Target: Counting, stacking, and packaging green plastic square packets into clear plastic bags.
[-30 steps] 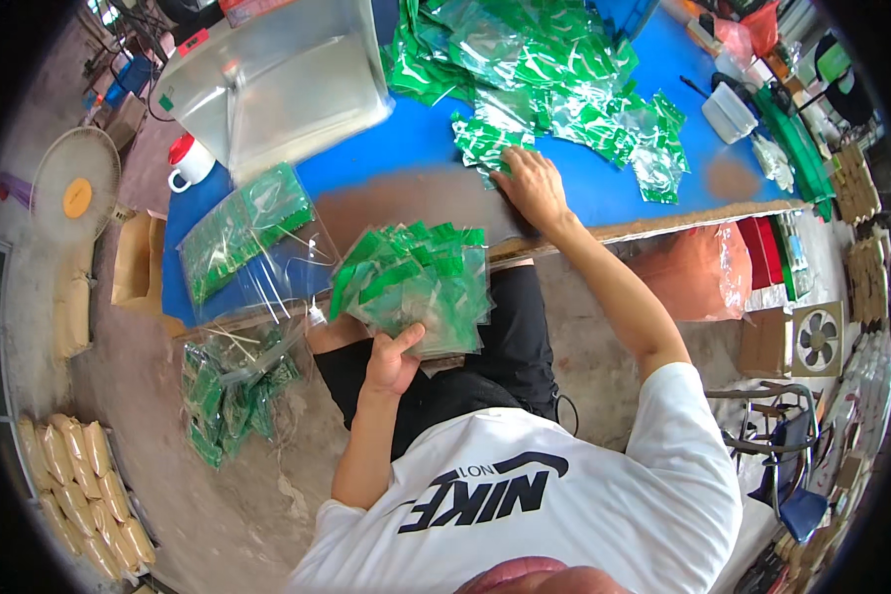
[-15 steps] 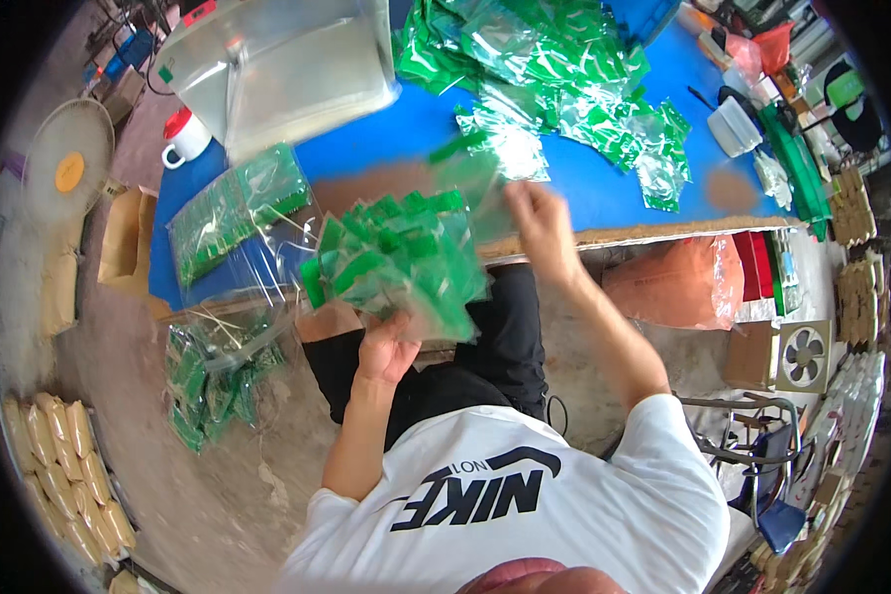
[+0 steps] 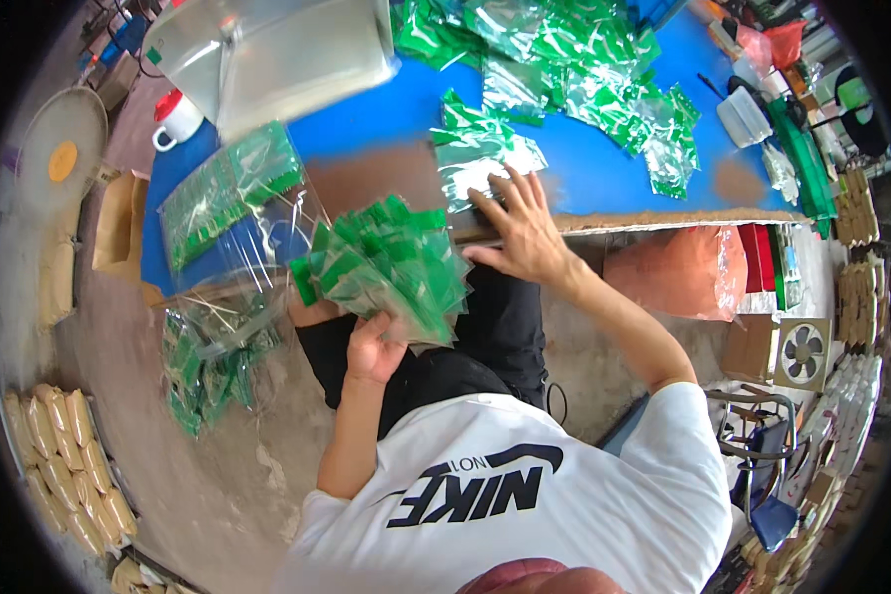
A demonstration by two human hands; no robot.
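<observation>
A fan of green-and-clear packets (image 3: 391, 272) is held in front of the lap by the left hand (image 3: 374, 351), with its lower edge pinched between thumb and fingers. The right hand (image 3: 525, 233) is spread, palm down, with its fingertips laid on a loose packet (image 3: 480, 163) near the front edge of the blue table (image 3: 401, 114). Beyond it, a wide heap of similar packets (image 3: 604, 94) is spread over the table.

On the table's left side, a neat stack of green packets (image 3: 223, 193) is contained in a large clear bag (image 3: 267, 233), whose loose film is draped toward the table edge. Below that edge, more green packets (image 3: 203, 381) are bunched in another clear bag (image 3: 233, 342); whether it is hung or stood cannot be told. Behind the stack, a big see-through bin (image 3: 312, 74) is placed near a white mug (image 3: 181, 125) topped with a red lid (image 3: 167, 104). On the right, a white tub (image 3: 744, 119) is set; its contents cannot be made out. An orange sack (image 3: 673, 272), bulging, is kept under the table.
</observation>
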